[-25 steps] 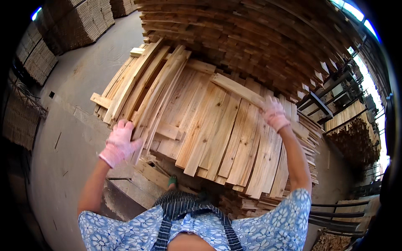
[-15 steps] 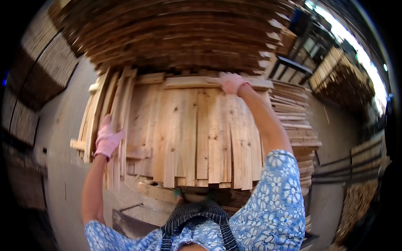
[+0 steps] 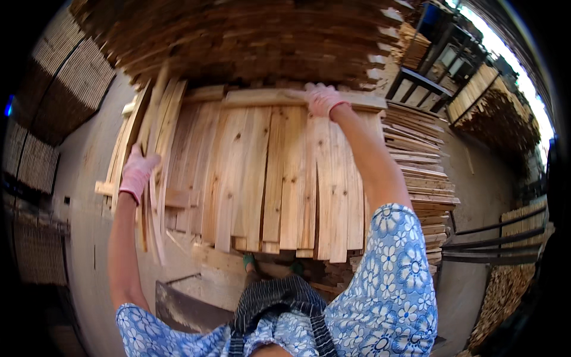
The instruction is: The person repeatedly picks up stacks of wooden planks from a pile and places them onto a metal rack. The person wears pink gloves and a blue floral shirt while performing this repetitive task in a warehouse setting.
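Note:
A layer of pale wooden boards [image 3: 244, 178] lies side by side before me, their near ends uneven. My left hand [image 3: 138, 172], in a pink glove, is closed round a narrow wooden board [image 3: 156, 98] at the left side of the layer. That board stands tilted up from the loose boards [image 3: 169, 113] beside it. Across the far ends of the layer lies a wooden batten [image 3: 262, 98]. My right hand [image 3: 324, 99], also gloved in pink, bends over this batten, with the fingertips hidden behind its far edge.
A tall stack of brown boards [image 3: 238, 44] rises right behind the layer. More stacked boards [image 3: 419, 154] stand on the right, next to a black metal frame [image 3: 419, 83]. Bundled wood [image 3: 74, 77] stands at the far left. A dark-edged box-like thing [image 3: 190, 306] lies near my feet.
My left hand has shifted a little left and raised a narrow board out of the loose ones. The right hand stays at the same batten. The whole view has shifted slightly.

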Available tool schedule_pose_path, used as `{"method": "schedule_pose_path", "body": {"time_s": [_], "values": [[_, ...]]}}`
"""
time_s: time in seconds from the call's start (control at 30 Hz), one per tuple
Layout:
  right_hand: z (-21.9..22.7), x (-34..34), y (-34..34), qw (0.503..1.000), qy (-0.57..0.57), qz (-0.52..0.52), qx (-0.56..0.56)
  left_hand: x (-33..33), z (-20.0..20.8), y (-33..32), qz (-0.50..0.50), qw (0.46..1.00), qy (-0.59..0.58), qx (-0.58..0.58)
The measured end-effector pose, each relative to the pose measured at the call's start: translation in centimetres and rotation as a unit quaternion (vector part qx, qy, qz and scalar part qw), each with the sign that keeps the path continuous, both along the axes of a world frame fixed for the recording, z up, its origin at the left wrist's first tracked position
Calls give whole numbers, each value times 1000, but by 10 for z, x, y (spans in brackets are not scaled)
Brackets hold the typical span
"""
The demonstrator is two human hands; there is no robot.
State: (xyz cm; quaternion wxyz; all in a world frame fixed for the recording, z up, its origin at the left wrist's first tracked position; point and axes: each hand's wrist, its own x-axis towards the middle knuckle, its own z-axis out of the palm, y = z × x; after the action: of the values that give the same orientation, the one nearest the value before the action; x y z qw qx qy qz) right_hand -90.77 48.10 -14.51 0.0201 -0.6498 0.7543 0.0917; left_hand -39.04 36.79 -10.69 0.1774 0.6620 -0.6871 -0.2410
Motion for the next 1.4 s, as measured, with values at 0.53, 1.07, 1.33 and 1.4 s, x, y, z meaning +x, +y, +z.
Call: {"method": "schedule_pose_path", "body": {"time_s": [0.53,1.07,1.33,1.4], "values": [[-73,-43,250,917,-112,-304,-233,26,-89,373,148,604,606,496],[-47,-17,215,888,-111,-381,-233,-77,-105,360,83,553,587,585],[-92,-60,220,968,97,-185,-141,-154,-124,359,112,434,694,564],[-90,-61,231,954,135,-164,-211,-157,-112,364,208,474,661,544]]}}
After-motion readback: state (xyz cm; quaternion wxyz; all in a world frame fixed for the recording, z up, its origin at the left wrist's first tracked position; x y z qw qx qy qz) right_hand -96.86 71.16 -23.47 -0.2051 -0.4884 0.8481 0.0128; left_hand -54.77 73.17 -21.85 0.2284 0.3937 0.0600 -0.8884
